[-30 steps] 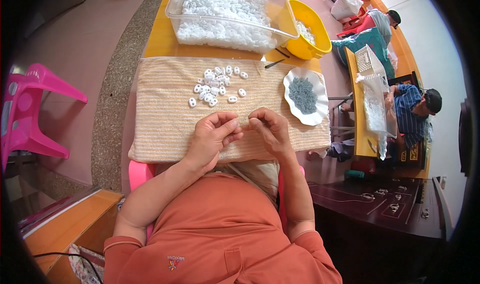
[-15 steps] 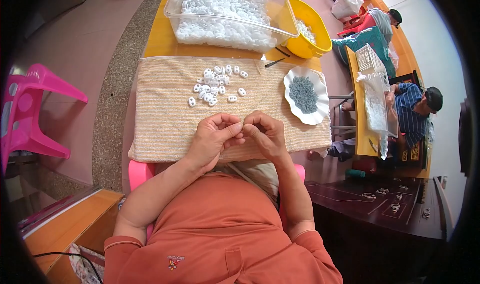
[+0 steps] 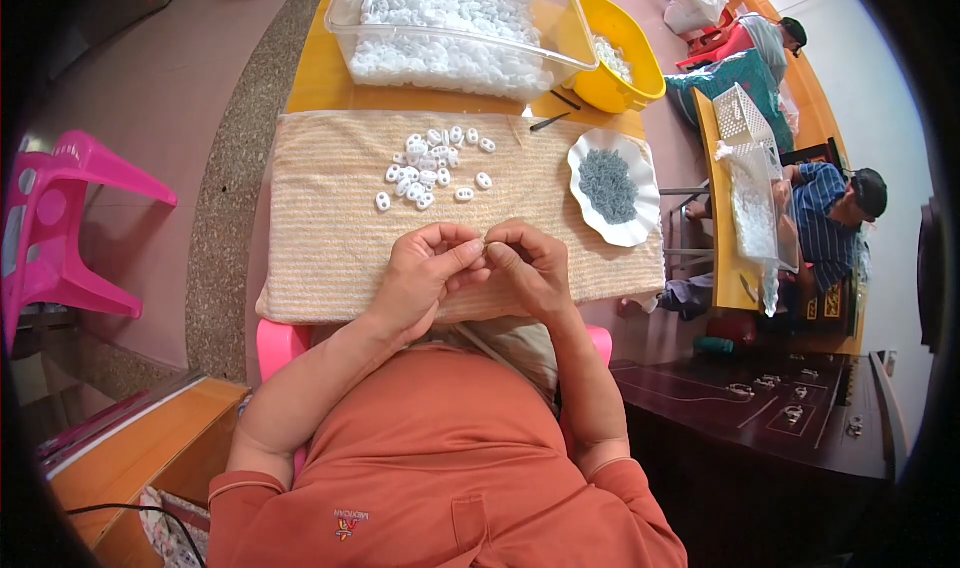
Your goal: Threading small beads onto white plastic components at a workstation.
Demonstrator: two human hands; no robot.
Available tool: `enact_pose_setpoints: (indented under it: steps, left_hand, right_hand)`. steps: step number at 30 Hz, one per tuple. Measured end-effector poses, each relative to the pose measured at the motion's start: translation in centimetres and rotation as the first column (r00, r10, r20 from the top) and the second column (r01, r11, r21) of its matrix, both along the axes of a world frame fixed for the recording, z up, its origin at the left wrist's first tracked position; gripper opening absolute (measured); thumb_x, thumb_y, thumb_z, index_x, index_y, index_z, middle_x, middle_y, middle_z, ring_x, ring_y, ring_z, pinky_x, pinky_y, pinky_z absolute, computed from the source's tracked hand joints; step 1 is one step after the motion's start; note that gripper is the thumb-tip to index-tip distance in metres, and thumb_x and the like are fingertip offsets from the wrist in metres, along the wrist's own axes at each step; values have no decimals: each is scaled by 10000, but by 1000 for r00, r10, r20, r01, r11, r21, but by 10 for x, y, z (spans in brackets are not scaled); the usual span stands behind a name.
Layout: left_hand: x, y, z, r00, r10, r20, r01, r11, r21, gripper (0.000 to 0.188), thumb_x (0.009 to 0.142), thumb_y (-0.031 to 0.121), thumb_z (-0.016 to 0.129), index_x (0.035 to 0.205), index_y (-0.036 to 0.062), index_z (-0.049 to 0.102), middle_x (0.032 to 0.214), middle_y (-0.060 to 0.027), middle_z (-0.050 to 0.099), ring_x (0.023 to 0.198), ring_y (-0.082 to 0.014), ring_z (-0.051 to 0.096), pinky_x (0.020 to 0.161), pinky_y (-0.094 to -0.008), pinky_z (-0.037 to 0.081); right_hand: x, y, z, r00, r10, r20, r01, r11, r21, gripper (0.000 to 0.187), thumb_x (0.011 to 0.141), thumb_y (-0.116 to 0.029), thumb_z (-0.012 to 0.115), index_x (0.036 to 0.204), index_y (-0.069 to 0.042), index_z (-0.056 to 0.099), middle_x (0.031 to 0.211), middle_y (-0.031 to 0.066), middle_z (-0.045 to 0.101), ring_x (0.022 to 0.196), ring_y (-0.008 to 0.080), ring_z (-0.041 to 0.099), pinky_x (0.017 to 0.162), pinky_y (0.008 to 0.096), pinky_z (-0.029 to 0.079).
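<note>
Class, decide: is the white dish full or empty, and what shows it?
The dish is partly filled: grey pieces cover its middle, but its wavy rim is bare.

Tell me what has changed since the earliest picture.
The right hand has moved left, closing up the gap to the left hand, which has hardly moved; the two are now fingertip to fingertip. Anything pinched between them is too small to make out. The white two-holed pieces, the wavy white plate and its grey pieces stayed as they were.
</note>
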State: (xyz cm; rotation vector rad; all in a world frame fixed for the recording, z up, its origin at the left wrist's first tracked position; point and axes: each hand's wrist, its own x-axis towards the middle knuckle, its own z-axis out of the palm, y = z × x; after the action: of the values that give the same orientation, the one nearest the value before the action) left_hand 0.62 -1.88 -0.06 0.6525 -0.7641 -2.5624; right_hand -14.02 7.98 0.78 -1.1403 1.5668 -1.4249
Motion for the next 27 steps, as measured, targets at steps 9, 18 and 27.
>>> enact_pose_setpoints:
  steps: [9, 18, 27]
  left_hand:
    - [0, -1, -3, 1000, 3, -5, -3, 999, 32, 158, 902, 25, 599, 1055, -18, 604, 939, -84, 657, 818, -137, 655, 787, -284, 581]
    - [0, 0, -2, 1000, 3, 7, -3, 999, 35, 163, 901, 21, 598, 1058, -22, 601, 936, -91, 659, 819, -139, 662, 791, -283, 581]
    - [0, 0, -1, 1000, 7, 31, -8, 1000, 26, 160, 897, 19, 602, 1052, -19, 602, 923, -88, 659, 812, -139, 661, 790, -280, 578]
  right_hand:
    - [-5, 0, -8, 991, -21, 132, 24, 1000, -19, 76, 903, -21, 608, 949, 38, 619, 915, 27, 621, 809, 67, 566, 715, 201, 461]
    - [-6, 1, -10, 997, -23, 68, 22, 999, 24, 71, 906, -27, 613, 943, 31, 631, 919, 25, 631, 814, 64, 569, 722, 199, 464]
    - [-6, 1, -13, 998, -28, 52, 27, 999, 25, 70, 906, -31, 616, 940, 29, 627, 914, 25, 628, 798, 59, 566, 711, 199, 467]
